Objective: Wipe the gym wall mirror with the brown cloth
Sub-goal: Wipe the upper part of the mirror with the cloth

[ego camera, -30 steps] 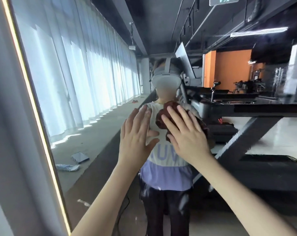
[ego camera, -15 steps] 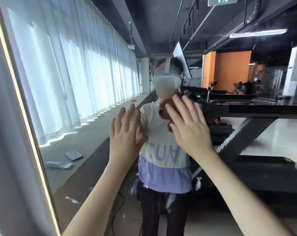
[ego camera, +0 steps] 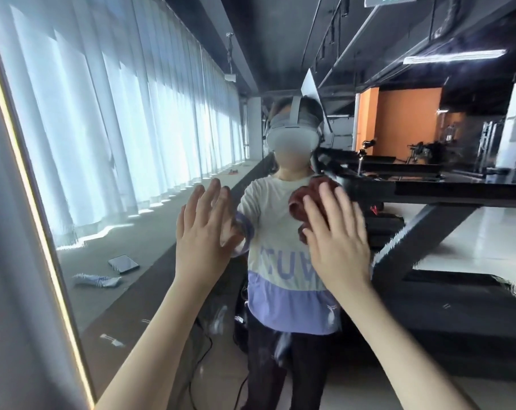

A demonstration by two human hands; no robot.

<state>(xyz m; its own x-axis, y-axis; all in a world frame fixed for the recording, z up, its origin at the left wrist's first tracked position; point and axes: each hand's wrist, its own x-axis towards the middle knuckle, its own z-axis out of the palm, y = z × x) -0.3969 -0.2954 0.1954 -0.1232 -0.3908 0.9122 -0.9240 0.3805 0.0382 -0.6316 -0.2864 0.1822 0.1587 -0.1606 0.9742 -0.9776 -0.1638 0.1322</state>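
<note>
Right hand (ego camera: pixel 336 247) slid lower, brown cloth (ego camera: pixel 301 199) mostly hidden under it

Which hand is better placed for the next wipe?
The right hand: it presses the brown cloth flat against the mirror. The left hand is bare and open, with no cloth.

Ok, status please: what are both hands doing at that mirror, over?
Left hand flat on the large wall mirror, fingers straight. Right hand pressing the crumpled brown cloth to the glass. Nothing seen in the way.
</note>
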